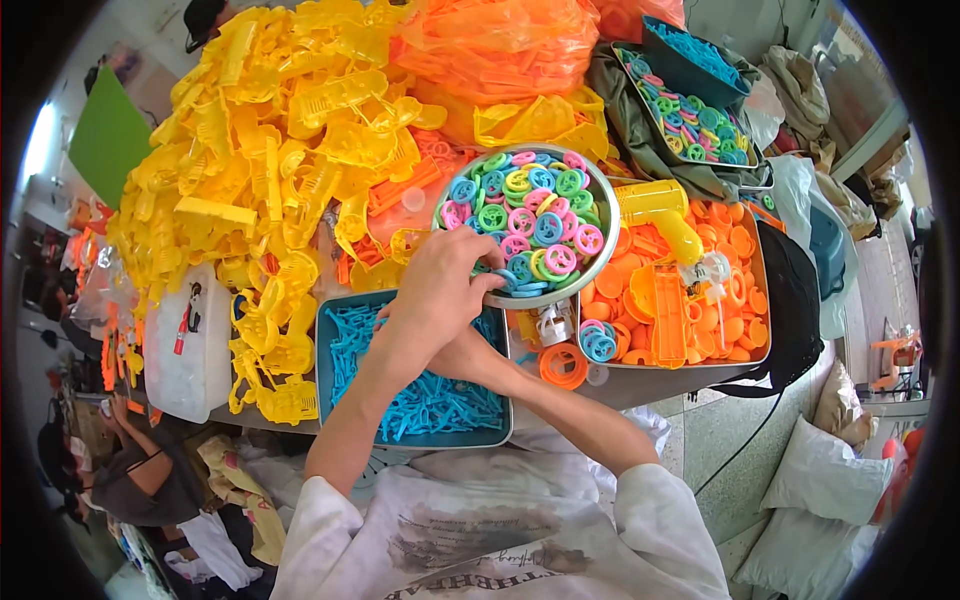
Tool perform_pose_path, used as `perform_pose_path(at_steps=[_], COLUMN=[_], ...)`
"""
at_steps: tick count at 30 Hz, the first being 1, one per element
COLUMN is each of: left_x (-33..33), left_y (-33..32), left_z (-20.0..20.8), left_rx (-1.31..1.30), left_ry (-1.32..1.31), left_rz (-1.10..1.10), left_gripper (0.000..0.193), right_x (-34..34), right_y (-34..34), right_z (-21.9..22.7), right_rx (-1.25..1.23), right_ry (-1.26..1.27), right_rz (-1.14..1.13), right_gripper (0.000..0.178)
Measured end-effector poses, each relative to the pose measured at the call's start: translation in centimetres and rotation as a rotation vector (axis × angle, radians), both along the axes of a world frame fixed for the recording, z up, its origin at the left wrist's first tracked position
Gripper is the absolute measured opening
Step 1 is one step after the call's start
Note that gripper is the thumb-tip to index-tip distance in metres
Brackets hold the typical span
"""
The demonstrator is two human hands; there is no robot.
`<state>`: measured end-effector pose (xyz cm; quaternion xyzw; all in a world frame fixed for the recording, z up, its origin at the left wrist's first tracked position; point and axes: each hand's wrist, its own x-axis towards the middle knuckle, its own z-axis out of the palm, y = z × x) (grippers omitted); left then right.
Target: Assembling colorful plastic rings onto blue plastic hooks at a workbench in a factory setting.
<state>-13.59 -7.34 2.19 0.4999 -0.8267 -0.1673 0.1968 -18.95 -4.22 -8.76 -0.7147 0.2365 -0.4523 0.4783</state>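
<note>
At the bowl [609, 236], left hand [448, 272] pinching a blue wheel [508, 281], right hand [457, 354] beneath, fingers' state unclear

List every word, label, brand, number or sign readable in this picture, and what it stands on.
White shirt: dark chest lettering, partly legible; wording not copied here.
Beige bag: reddish marks, too blurred to read.
No other text is clear enough to read.
</note>
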Motion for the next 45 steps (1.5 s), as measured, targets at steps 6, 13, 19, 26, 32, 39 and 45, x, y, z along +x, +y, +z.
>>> perform_pose_path(at_steps=[6,13,19,26,32,39,45], left_x=[3.0,9.4,8.2,8.6,7.5,6.2,5.8], left_y=[2.1,8.6,9.5,9.6,9.5,8.8,9.1], left_z=[1.7,-1.8,-3.7,-4.9,-5.4,-5.7,-5.1], left_rx=[0.140,-0.108,0.011,0.076,-0.154,-0.473,-0.485], left_ry=[0.635,0.803,0.987,1.073,0.844,0.529,0.409], left_rz=[0.249,0.457,0.482,0.488,0.503,0.517,0.522], left_gripper=[0.014,0.012,0.013,0.020,0.021,0.023,0.024], right_x=[-1.0,-0.5,-1.1,-1.2,-1.4,-1.2,-1.6], right_y=[-0.2,0.1,0.1,0.0,-0.3,-0.2,-0.3], right_z=[3.0,4.7,4.8,4.3,3.8,3.5,3.7], right_rx=[0.287,0.663,0.652,0.675,0.794,0.924,1.088], right_ry=[-0.085,-0.140,-0.205,-0.144,-0.153,-0.201,-0.247], right_rz=[-0.038,0.012,0.032,0.017,0.045,0.072,0.139], right_gripper=[0.024,0.024,0.020,0.019,0.023,0.025,0.027])
